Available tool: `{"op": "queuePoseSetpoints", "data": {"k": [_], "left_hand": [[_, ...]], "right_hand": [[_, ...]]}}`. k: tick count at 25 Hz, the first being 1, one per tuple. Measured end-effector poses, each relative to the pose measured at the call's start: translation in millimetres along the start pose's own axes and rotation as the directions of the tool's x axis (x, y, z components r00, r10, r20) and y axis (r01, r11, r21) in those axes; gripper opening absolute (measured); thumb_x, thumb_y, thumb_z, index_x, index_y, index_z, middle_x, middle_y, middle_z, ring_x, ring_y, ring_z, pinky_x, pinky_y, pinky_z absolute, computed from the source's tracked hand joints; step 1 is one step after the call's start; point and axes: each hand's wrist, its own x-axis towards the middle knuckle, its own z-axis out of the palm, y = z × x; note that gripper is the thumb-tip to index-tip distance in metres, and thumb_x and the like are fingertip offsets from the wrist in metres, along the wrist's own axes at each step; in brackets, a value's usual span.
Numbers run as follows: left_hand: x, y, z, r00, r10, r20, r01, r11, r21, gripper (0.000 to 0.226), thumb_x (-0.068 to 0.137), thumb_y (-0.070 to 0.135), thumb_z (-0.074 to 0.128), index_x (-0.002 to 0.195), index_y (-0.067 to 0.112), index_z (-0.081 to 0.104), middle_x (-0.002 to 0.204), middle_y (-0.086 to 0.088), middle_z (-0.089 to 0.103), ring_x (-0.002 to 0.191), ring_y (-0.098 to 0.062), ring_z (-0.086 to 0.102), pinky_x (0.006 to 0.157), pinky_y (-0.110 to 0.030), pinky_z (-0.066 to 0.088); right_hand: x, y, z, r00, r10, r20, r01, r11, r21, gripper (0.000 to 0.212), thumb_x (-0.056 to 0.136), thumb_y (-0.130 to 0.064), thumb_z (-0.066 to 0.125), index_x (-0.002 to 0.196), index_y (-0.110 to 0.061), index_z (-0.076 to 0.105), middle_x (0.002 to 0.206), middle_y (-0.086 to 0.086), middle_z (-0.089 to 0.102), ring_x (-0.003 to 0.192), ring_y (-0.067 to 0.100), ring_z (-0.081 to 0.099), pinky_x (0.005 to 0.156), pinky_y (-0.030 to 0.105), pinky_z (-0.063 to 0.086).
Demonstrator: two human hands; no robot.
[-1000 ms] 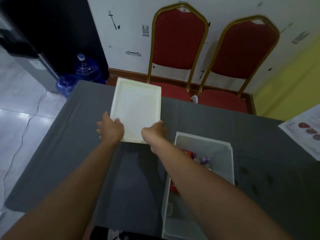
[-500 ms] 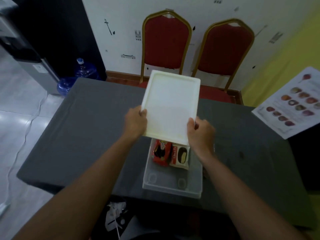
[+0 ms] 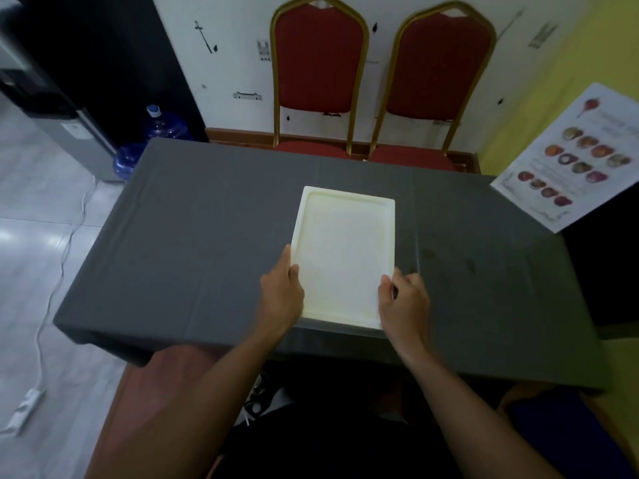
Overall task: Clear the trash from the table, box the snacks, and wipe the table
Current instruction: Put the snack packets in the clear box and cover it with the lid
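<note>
A white rectangular lid (image 3: 342, 250) lies flat over the snack box near the front edge of the grey-covered table (image 3: 207, 236). The box and the snacks in it are hidden under the lid. My left hand (image 3: 281, 297) grips the lid's near left edge. My right hand (image 3: 403, 300) holds its near right corner, fingers curled against the rim.
Two red chairs with gold frames (image 3: 320, 77) (image 3: 437, 81) stand behind the table. A printed food sheet (image 3: 570, 160) hangs at the right. Blue water bottles (image 3: 162, 127) and a dispenser (image 3: 58, 105) stand at the left. A white cable (image 3: 65, 257) runs over the floor. Dark spots (image 3: 449, 261) mark the cloth.
The lid went from the table's left, was held tilted above the open box, and now rests flat on the box, which covers the snacks. Both hands came down with it.
</note>
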Motion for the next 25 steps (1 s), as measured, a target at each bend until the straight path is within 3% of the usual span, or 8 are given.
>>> {"op": "queuePoseSetpoints", "data": {"k": [3,7,10,13,16,19,22,25], "left_hand": [[-8.3,-5.1,1.0,0.999,-0.026,0.018,0.027,0.999,-0.046,0.038,0.104,0.027,0.035,0.142,0.026,0.04,0.121,-0.007,0.061,0.106,-0.027,0.061,0.097,-0.048,0.052],[-9.9,-5.7,3.2,0.996,-0.069,0.055,0.075,0.991,-0.114,0.038,0.105,0.026,0.035,0.143,0.024,0.034,0.121,-0.002,0.058,0.101,-0.021,0.059,0.09,-0.039,0.052],[-2.9,-7.5,-0.4,0.991,-0.097,0.096,0.111,0.983,-0.148,0.03,0.103,0.026,0.039,0.132,0.022,0.038,0.123,-0.001,0.058,0.099,-0.019,0.059,0.088,-0.038,0.051],[22.2,4.7,-8.8,0.983,-0.143,0.112,0.163,0.967,-0.196,0.033,0.101,0.036,0.043,0.131,0.022,0.04,0.122,0.005,0.054,0.097,-0.013,0.058,0.081,-0.031,0.044],[67.8,26.9,-10.7,0.98,-0.165,0.107,0.189,0.943,-0.275,0.045,0.101,0.042,0.042,0.137,0.016,0.045,0.125,0.002,0.057,0.105,-0.017,0.056,0.086,-0.034,0.043],[116.3,44.2,-2.5,0.973,-0.184,0.136,0.218,0.925,-0.31,0.045,0.102,0.041,0.04,0.121,0.005,0.058,0.122,-0.019,0.062,0.109,-0.034,0.06,0.09,-0.042,0.047],[150.1,50.7,8.6,0.928,-0.264,0.263,0.349,0.863,-0.366,0.057,0.101,0.051,0.038,0.133,0.007,0.055,0.135,-0.013,0.056,0.124,-0.032,0.054,0.103,-0.041,0.042],[162.6,41.9,18.0,0.92,-0.26,0.292,0.367,0.835,-0.409,0.055,0.099,0.057,0.039,0.125,0.013,0.058,0.124,-0.01,0.062,0.107,-0.024,0.062,0.096,-0.044,0.049]], "right_hand": [[-0.6,1.8,2.8,1.0,-0.013,0.021,0.013,1.0,-0.009,0.024,0.101,-0.029,0.046,0.081,-0.016,0.048,0.082,-0.002,0.042,0.062,0.004,0.042,0.056,0.029,0.03],[-3.6,3.2,6.6,0.998,-0.006,0.055,0.005,1.0,0.022,0.024,0.103,-0.026,0.043,0.12,-0.014,0.055,0.091,-0.001,0.042,0.073,-0.005,0.041,0.058,0.016,0.03],[1.6,2.1,4.8,0.989,0.047,0.142,-0.052,0.998,0.034,0.035,0.099,-0.036,0.036,0.123,-0.019,0.055,0.098,-0.001,0.047,0.085,0.01,0.052,0.065,0.027,0.035],[28.4,-6.3,1.2,0.967,0.165,0.195,-0.19,0.975,0.113,0.051,0.096,-0.047,0.035,0.139,-0.025,0.051,0.124,0.003,0.056,0.112,0.022,0.057,0.087,0.038,0.045],[77.5,-20.4,2.6,0.955,0.239,0.174,-0.273,0.94,0.205,0.057,0.1,-0.051,0.038,0.149,-0.024,0.044,0.145,0.003,0.051,0.129,0.023,0.052,0.106,0.047,0.043],[131.2,-36.1,11.8,0.924,0.308,0.229,-0.365,0.887,0.283,0.056,0.102,-0.051,0.038,0.148,-0.02,0.046,0.146,0.005,0.054,0.13,0.026,0.052,0.106,0.043,0.042],[162.7,-41.3,27.9,0.875,0.35,0.335,-0.444,0.855,0.269,0.06,0.103,-0.056,0.033,0.141,-0.014,0.053,0.14,0.008,0.058,0.128,0.031,0.054,0.095,0.039,0.04],[169.9,-38.5,36.6,0.863,0.35,0.364,-0.446,0.866,0.226,0.069,0.101,-0.063,0.028,0.136,-0.012,0.058,0.13,0.008,0.062,0.119,0.029,0.057,0.089,0.037,0.041]]}}
